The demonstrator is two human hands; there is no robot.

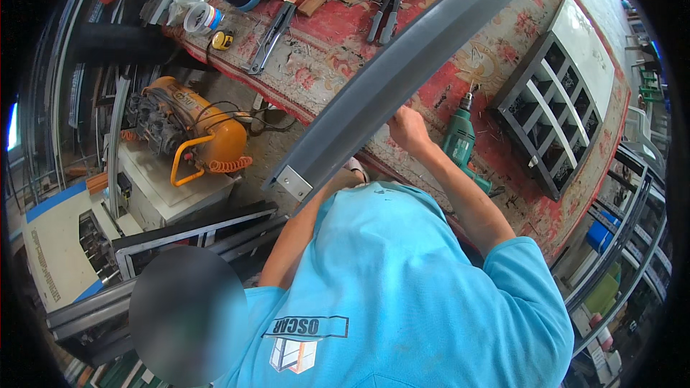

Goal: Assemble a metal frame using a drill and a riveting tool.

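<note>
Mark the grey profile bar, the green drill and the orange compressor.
grey profile bar [402, 65], head view, mid-length of its flat face
green drill [460, 140], head view, on its body
orange compressor [208, 133], head view, on its tank

Bar [402, 65]: grey metal, smooth, matt.
Table cover [338, 43]: red patterned cloth, worn.
Drill [460, 140]: green plastic.
Pliers [388, 7]: dull metal.

The person wears a light blue short-sleeved shirt [402, 294] with a dark-outlined printed emblem and a small white, grey and orange patch below it; forearms bare.
</note>
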